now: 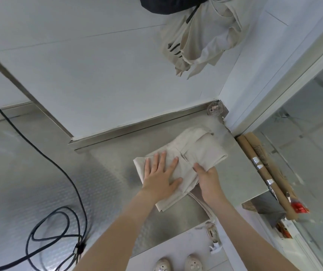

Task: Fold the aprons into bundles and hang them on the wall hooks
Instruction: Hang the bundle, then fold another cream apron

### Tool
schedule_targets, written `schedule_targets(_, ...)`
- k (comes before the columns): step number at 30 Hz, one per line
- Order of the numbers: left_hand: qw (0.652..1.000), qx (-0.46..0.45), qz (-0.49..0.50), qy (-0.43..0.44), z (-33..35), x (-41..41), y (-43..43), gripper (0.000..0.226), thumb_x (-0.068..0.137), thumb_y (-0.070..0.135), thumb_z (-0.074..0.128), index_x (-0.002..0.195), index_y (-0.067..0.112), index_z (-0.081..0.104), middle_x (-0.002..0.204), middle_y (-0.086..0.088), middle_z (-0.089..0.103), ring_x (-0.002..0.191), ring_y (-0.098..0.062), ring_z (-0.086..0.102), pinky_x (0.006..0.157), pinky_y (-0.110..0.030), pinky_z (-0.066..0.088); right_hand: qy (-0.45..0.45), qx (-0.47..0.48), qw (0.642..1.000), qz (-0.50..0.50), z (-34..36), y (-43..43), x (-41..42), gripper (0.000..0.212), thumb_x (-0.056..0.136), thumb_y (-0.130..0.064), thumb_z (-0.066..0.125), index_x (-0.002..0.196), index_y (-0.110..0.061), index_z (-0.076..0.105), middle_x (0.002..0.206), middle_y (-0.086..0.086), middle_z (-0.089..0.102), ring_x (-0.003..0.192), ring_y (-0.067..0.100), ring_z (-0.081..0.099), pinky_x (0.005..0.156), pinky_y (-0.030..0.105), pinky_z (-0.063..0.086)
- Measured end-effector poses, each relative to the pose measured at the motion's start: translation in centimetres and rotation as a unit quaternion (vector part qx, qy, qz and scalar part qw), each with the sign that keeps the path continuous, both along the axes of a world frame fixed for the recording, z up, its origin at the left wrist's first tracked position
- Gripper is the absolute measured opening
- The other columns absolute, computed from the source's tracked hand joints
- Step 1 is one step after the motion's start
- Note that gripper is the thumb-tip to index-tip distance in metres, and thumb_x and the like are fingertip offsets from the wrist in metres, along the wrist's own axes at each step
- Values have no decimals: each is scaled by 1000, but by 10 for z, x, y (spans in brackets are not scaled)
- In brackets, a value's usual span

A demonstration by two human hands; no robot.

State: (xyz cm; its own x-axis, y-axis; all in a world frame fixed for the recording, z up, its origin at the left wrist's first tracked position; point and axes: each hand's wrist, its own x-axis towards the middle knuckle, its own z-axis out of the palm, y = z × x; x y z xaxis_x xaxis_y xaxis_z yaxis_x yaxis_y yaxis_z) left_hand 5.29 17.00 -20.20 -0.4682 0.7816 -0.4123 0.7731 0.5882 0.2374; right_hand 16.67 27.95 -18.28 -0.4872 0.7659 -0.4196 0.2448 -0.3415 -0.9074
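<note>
A beige apron (199, 151) lies partly folded on the steel counter (117, 173), near the wall corner. My left hand (161, 174) presses flat on its left half, fingers spread. My right hand (205, 175) grips the folded edge at the middle, fingers tucked under the cloth. One apron strap (201, 206) trails off toward the counter's front edge. Other beige aprons (201, 38) hang bunched on the white wall above, beside a black cloth (166, 4). The hooks themselves are hidden.
A black cable (59, 218) loops across the counter's left side. Rolled brown paper tubes (262, 173) with silver tape lie along the counter's right edge by a glass partition (303, 133). A clear suction hook (214, 108) sits in the corner. My shoes (176, 265) show below.
</note>
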Motion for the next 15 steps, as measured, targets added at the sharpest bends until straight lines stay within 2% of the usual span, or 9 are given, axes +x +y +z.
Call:
schedule_targets(2, 997, 7, 32, -71, 17, 5, 1, 82, 90, 72, 24, 152, 29, -7, 159, -7, -19, 145, -28, -22, 118, -43, -12, -58, 162, 975, 143, 2, -11, 8, 18, 97, -11, 51, 89, -18, 66, 82, -23, 67, 81, -8, 62, 80, 22, 48)
schedule_targets(4, 965, 40, 121, -230, 36, 10, -1, 95, 92, 67, 34, 150, -1, 0, 154, -12, 16, 147, -30, 1, 111, -12, 23, -83, 377, 866, 317, -6, -17, 12, 53, 88, 5, 38, 135, -16, 53, 127, -20, 58, 120, -8, 48, 104, 13, 34)
schedule_targets(5, 966, 8, 113, -233, 47, 16, 1, 81, 101, 44, 39, 146, -7, -5, 145, -13, 27, 146, -28, 12, 90, 1, 34, -93, 462, 795, 381, -17, -18, 14, 69, 79, 7, 33, 144, -16, 41, 142, -11, 48, 134, 1, 36, 113, 16, 22)
schedule_targets(6, 949, -9, 152, -276, 55, 15, 0, 70, 102, 22, 42, 145, -5, -6, 146, -15, 30, 143, -27, 21, 80, 0, 39, -106, 511, 749, 409, -24, -18, 16, 74, 74, 3, 30, 145, -14, 37, 146, -5, 44, 138, 7, 30, 116, 20, 15)
schedule_targets(9, 897, 58, 337, -279, 36, -6, -15, 59, 88, 4, 61, 141, 1, 35, 136, -16, 49, 125, -32, 48, 92, -23, 42, -179, 505, 743, 402, -22, -15, 15, 70, 73, -5, 28, 141, -13, 43, 141, 1, 52, 134, 12, 34, 115, 21, 14)
schedule_targets(11, 829, 174, 435, -305, 27, -11, -19, 13, 89, 1, 52, 96, 4, 62, 95, -9, 64, 97, -32, 61, 71, -16, 45, -211, 521, 720, 407, -17, -15, 13, 66, 74, -6, 29, 138, -13, 45, 136, 2, 57, 130, 17, 44, 113, 23, 14)
schedule_targets(12, 807, 223, 452, -308, 31, -11, -21, 19, 91, 3, 47, 82, 8, 63, 82, -5, 65, 86, -29, 64, 67, -18, 47, -217, 541, 702, 409, -18, -15, 14, 63, 75, -6, 30, 135, -12, 48, 134, 2, 59, 128, 20, 50, 113, 24, 14)
schedule_targets(13, 748, 278, 500, -336, 35, -12, -24, 25, 94, 9, 45, 78, 11, 64, 77, -4, 67, 79, -26, 66, 67, -23, 51, -222, 547, 691, 417, -19, -14, 12, 60, 76, -7, 31, 133, -11, 52, 132, 3, 60, 124, 21, 55, 113, 26, 15)
schedule_targets(15, 682, 304, 562, -356, 39, -10, -27, 38, 98, 38, 42, 83, 12, 65, 81, -6, 67, 76, -23, 65, 75, -35, 53, -228, 563, 668, 429, -19, -17, 9, 58, 78, -5, 32, 130, -9, 57, 131, 3, 60, 123, 23, 56, 113, 28, 16)
